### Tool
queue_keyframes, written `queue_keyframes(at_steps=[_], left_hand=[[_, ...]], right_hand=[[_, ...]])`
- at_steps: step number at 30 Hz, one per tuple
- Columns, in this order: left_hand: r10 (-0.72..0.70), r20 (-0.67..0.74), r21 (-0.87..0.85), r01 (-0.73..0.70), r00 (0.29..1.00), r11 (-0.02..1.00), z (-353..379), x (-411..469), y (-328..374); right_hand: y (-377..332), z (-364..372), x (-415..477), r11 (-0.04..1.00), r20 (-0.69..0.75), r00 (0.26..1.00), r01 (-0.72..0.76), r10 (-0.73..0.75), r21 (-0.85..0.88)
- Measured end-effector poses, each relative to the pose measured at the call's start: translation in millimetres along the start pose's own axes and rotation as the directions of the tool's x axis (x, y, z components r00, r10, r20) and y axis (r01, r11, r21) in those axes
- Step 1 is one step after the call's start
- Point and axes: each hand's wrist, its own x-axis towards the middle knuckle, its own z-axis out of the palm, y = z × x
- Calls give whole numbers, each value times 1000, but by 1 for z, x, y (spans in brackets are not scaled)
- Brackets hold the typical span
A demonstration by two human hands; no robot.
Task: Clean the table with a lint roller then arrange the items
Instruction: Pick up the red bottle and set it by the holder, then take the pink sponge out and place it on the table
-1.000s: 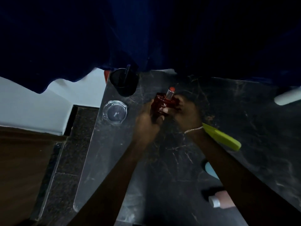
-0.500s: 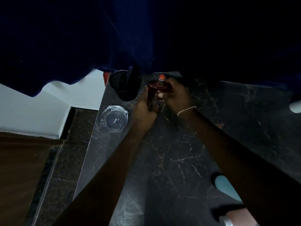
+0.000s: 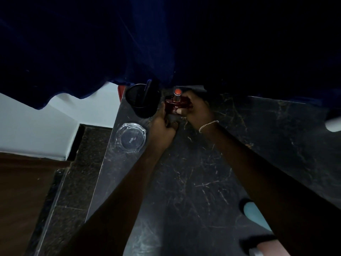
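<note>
A dark red perfume bottle [image 3: 175,106] with an orange-red cap stands at the far edge of the black marble table [image 3: 203,182], just right of a black cup [image 3: 143,102] with a pen in it. My right hand [image 3: 198,109] grips the bottle from the right, thumb on its front. My left hand [image 3: 163,124] touches its left lower side with curled fingers. No lint roller is clearly in view.
A clear glass ashtray [image 3: 131,138] sits near the table's left edge, below the cup. A light blue object [image 3: 255,215] and a pink bottle [image 3: 267,248] lie at the lower right, partly behind my right arm. A white object [image 3: 334,124] shows at the right edge. Dark blue curtain [image 3: 110,43] hangs behind.
Both hands carried the red bottle away from me to the table's far edge beside the black cup. The view shifted, and the green object dropped out of sight.
</note>
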Motion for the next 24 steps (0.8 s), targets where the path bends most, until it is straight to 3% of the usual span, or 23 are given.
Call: queue_keyframes(at_steps=[6, 11, 17, 21, 24], left_hand=[[-23, 15, 39, 23, 1000, 999, -4, -4, 4], [-10, -25, 105, 13, 1000, 994, -13, -30, 31], [59, -21, 240, -52, 998, 969, -18, -78, 41], [102, 57, 395, -116, 993, 911, -13, -122, 51], [142, 167, 422, -201, 976, 884, -5, -152, 52]], right_hand=[[2, -1, -4, 996, 64, 994, -92, 92, -4], [1, -12, -27, 980, 28, 984, -177, 175, 86], [-12, -35, -93, 966, -8, 979, -200, 202, -163], [-11, -49, -153, 935, -51, 997, -73, 59, -346], [-6, -57, -199, 910, -79, 997, -22, -11, -415]])
